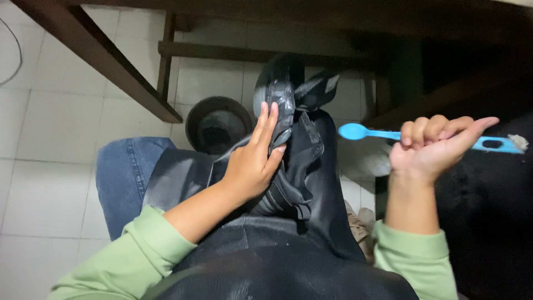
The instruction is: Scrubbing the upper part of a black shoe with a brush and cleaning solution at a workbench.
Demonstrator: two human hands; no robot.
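Fingers of the left hand (252,161) lie stretched and nearly flat against the side of a black shoe (277,94), pressing it in place rather than curling round it. That shoe rests on the person's lap, on top of a black apron-like cloth (261,261) draped over blue jeans (119,172), with its toe pointing to the far side. Black straps (308,139) hang from it toward the right.

To the right, well apart from the shoe, the right hand (430,150) is clenched around the middle of a blue brush (361,132). The rounded handle end sticks out left of the fist, and the worn bristle end (519,143) shows at the far right.

Both forearms come out of light green sleeves (130,258). On the pale tiled floor (50,122) just beyond the knee stands a dark round bowl (217,123), near the legs of a dark wooden table (105,61).
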